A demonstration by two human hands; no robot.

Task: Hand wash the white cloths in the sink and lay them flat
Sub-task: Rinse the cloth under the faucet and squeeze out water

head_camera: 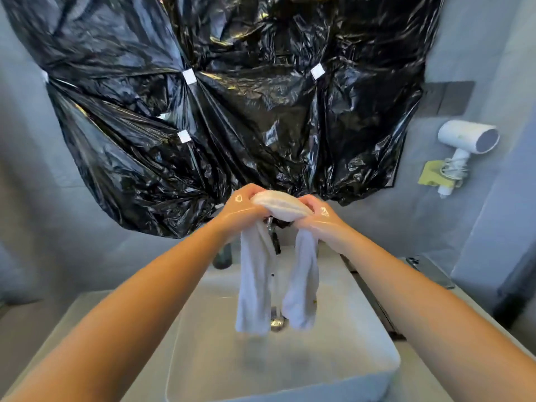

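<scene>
A grey-walled bathroom fills the view, and most of the wall ahead is covered by crumpled black plastic sheeting (232, 97) fixed with small squares of white tape (188, 76). To the right, a white hair dryer (468, 140) hangs in a wall holder with its cord looped beneath it. Below sits a white rectangular sink (377, 364) on a pale counter, with a metal drain (278, 322) at the bottom of the basin and a dark faucet partly hidden behind the hands.

Both arms reach forward over the basin. The left hand (242, 208) and the right hand (319, 217) each grip one end of the bunched middle of a white cloth (280, 206), fingers curled tightly round it — the hands sit close together, with the thick wad of fabric bulging between them. Both hands and wrists look wet and glossy.

From each fist a tail of the same cloth hangs straight down: one length under the left hand, a slightly shorter one under the right. The two tails dangle apart from each other above the drain — whether their tips touch the basin floor cannot be told.
</scene>
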